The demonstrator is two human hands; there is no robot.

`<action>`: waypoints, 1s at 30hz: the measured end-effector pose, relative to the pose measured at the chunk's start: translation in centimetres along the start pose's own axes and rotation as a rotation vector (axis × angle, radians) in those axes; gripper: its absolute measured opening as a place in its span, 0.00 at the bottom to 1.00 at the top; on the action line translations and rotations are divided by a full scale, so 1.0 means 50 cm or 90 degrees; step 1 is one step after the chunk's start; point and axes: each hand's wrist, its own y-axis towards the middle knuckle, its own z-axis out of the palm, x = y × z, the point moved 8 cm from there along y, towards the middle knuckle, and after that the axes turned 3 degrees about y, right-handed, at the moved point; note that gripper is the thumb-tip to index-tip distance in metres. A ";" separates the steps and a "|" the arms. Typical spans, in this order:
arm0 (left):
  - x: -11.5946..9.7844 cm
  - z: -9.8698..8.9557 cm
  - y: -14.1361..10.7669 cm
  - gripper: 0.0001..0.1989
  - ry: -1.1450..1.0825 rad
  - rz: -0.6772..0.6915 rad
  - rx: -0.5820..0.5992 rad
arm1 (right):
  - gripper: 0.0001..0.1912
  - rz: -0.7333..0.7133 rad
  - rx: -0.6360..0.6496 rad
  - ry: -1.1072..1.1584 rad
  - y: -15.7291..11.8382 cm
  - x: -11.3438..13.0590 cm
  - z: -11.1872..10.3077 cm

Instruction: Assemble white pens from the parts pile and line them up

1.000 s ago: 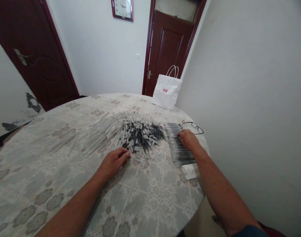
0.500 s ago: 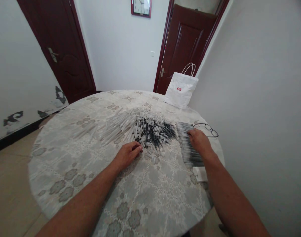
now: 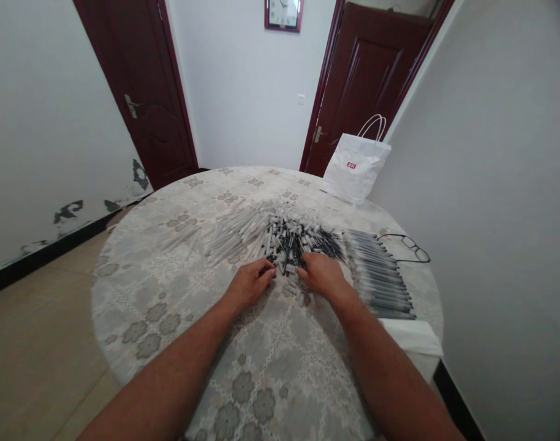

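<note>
A heap of pen parts lies mid-table: white pen barrels (image 3: pixel 236 236) to the left, dark refills (image 3: pixel 293 242) in the middle and right, and small white pieces (image 3: pixel 298 214) among them. At the heap's near edge, my left hand (image 3: pixel 250 283) rests with fingers curled and thumb tip close to the forefinger; whatever it may pinch is too small to make out. My right hand (image 3: pixel 323 274) reaches into the near right side of the heap, thumb and forefinger apart, beside loose white pieces (image 3: pixel 293 288). Right of it, a row of grey pens (image 3: pixel 383 278) lies side by side.
A round table (image 3: pixel 170 294) bears a flowered cloth. Black-framed glasses (image 3: pixel 413 248) lie beyond the pen row, and a white box-like thing (image 3: pixel 413 337) sits at its near end. Toward the back right stands a white paper bag (image 3: pixel 356 168), close to the wall (image 3: pixel 491 184).
My right hand has moved left from the pen row to the heap's near edge. My left hand stays by the heap, fingers still curled. The view has turned slightly left.
</note>
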 end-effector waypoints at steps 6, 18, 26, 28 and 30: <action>-0.001 -0.017 0.001 0.11 0.060 0.016 -0.054 | 0.14 -0.009 -0.043 0.025 -0.008 0.028 0.042; -0.009 -0.025 -0.003 0.11 0.008 0.026 -0.065 | 0.09 -0.109 -0.063 0.097 -0.015 0.063 0.056; 0.003 0.000 0.000 0.16 -0.059 0.054 -0.013 | 0.12 -0.211 -0.093 0.194 -0.021 0.084 0.048; 0.009 -0.003 0.004 0.16 -0.109 0.032 -0.017 | 0.12 -0.236 -0.095 0.219 -0.024 0.094 0.048; 0.010 -0.004 0.007 0.15 -0.150 0.014 -0.004 | 0.12 -0.255 -0.098 0.246 -0.026 0.102 0.048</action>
